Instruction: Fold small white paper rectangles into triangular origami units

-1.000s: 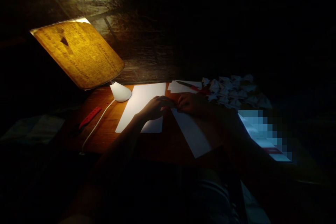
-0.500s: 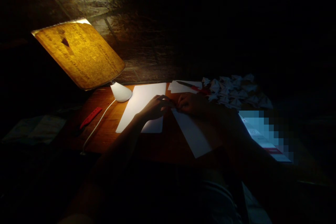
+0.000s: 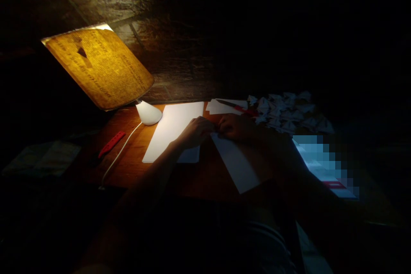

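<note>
My left hand [image 3: 199, 130] has its fingers curled and bent downward over the right edge of a stack of white paper sheets [image 3: 171, 132]. Close against it, my right hand [image 3: 233, 126] is also closed, and the fingertips of both hands nearly meet. Whatever is pinched between them is too dark and small to make out. A long white paper strip [image 3: 237, 167] lies slantwise on the wooden table, its far end just under the fingers.
A lamp with a paper-covered shade [image 3: 102, 68], white base [image 3: 148, 113] and cord [image 3: 120, 154] stands left. A red box cutter [image 3: 111, 143] lies near it. Behind my hands are red-handled scissors [image 3: 239, 108] on paper; right are folded paper pieces [image 3: 285, 113] and a lit screen [image 3: 316, 160].
The fingers of my left hand have curled down more, and both hands have shifted slightly at the strip's far end. The strip and other things lie as before.
</note>
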The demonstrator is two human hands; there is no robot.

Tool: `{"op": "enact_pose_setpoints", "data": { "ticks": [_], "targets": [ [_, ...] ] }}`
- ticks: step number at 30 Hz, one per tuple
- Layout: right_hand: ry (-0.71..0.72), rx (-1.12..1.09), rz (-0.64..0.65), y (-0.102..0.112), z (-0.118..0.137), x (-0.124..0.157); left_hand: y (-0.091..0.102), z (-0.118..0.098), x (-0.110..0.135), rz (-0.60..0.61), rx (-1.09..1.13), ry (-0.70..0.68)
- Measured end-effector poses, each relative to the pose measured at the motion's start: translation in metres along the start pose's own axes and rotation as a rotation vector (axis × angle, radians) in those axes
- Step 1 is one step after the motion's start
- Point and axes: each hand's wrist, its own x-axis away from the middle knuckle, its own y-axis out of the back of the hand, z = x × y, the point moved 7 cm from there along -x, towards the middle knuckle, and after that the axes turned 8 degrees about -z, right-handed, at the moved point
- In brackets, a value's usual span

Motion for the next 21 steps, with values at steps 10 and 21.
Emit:
{"op": "enact_pose_setpoints", "data": {
  "ticks": [10, 21],
  "targets": [
    [-0.155, 0.087, -0.132, 0.005, -0.001, 0.007, -0.010, 0.008, -0.004, -0.061, -0.042, 0.157],
    [-0.205, 0.142, -0.129, 0.008, 0.003, 0.006, -0.006, 0.021, -0.003, -0.251, 0.390, 0.236]
  ]
}}
